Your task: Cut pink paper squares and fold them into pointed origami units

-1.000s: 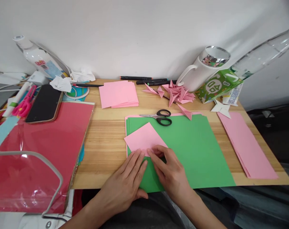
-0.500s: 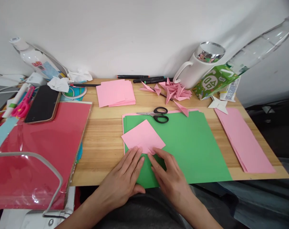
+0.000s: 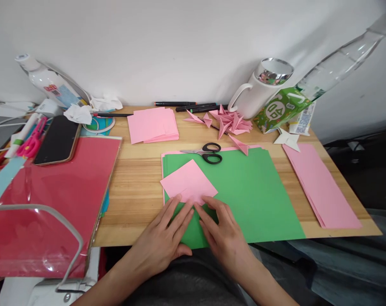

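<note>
Scissors (image 3: 203, 152) just beyond pink square (image 3: 189, 179); green sheet (image 3: 253, 195) bare at right, reaching worktop (image 3: 135, 178) edge; left hand (image 3: 166, 233) flat on square, right hand (image 3: 224, 231) grip: cannot tell

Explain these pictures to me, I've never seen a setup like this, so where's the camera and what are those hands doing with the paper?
There is no machine here: these are a person's two bare hands. Every picture comes from one camera worn on that person's head, looking forward and down.

The left hand and right hand have fingertips on the near edge of a piece of pink paper. They seem to press it down rather than lift it.

That paper lies on a green sheet, with black-handled scissors at the sheet's far edge. Farther back on the wooden table are a stack of pink paper, folded pink pieces and a white mug. A phone lies off to the left.
</note>
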`<move>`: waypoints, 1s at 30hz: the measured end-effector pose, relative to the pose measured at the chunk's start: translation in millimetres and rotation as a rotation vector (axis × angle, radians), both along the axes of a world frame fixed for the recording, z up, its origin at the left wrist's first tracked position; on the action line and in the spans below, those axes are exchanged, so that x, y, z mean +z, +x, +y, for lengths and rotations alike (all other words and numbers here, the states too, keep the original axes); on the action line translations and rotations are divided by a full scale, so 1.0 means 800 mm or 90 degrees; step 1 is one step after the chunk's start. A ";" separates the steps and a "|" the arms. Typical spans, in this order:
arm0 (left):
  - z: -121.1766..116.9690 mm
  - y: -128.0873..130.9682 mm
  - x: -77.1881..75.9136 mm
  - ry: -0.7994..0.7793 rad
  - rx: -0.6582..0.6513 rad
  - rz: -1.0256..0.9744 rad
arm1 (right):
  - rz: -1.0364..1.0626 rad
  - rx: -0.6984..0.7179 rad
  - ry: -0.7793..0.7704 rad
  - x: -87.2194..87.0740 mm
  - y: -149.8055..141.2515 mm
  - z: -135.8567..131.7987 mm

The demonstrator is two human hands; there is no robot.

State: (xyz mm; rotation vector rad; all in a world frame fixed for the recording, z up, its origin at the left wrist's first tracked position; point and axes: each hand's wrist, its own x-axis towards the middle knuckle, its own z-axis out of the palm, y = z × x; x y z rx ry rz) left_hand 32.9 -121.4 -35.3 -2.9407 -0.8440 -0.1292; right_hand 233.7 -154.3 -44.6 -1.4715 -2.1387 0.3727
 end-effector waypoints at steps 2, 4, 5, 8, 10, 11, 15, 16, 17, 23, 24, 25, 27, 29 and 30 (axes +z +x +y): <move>0.000 0.001 0.000 -0.003 -0.001 0.007 | 0.000 0.000 0.005 0.000 0.000 0.000; 0.000 0.002 -0.001 -0.003 0.006 0.001 | -0.001 -0.001 0.012 -0.001 0.000 0.000; 0.000 0.002 -0.001 -0.002 0.011 -0.002 | 0.000 -0.001 0.015 -0.002 0.000 -0.001; -0.002 0.004 -0.002 0.005 0.019 -0.007 | 0.010 -0.002 0.026 -0.003 -0.001 0.000; -0.003 0.005 -0.002 0.010 0.019 -0.003 | 0.015 -0.006 0.032 -0.002 -0.001 0.000; -0.004 0.006 -0.001 0.013 0.020 0.001 | 0.016 -0.008 0.031 -0.001 -0.001 0.000; -0.003 0.008 0.000 0.026 0.019 0.010 | 0.019 -0.021 0.015 0.003 -0.004 0.002; -0.003 0.008 0.001 0.028 0.017 0.006 | 0.021 -0.024 0.015 0.004 -0.005 0.002; -0.002 0.008 0.001 0.027 0.015 0.003 | 0.022 -0.026 0.020 0.005 -0.006 0.003; -0.002 0.009 0.003 0.013 0.023 -0.007 | -0.001 -0.036 0.056 0.011 -0.011 0.015; -0.002 0.009 0.003 0.011 0.023 -0.009 | -0.002 -0.043 0.054 0.012 -0.011 0.019; -0.002 0.009 0.003 0.008 0.023 -0.012 | 0.000 -0.050 0.051 0.013 -0.012 0.024; -0.002 0.008 0.003 0.001 0.024 -0.023 | 0.006 -0.064 0.044 0.014 -0.013 0.036; -0.001 0.007 0.004 -0.013 0.026 -0.036 | -0.001 -0.077 0.034 0.014 -0.016 0.045; -0.001 0.006 0.004 -0.023 0.029 -0.044 | -0.013 -0.085 0.029 0.014 -0.019 0.049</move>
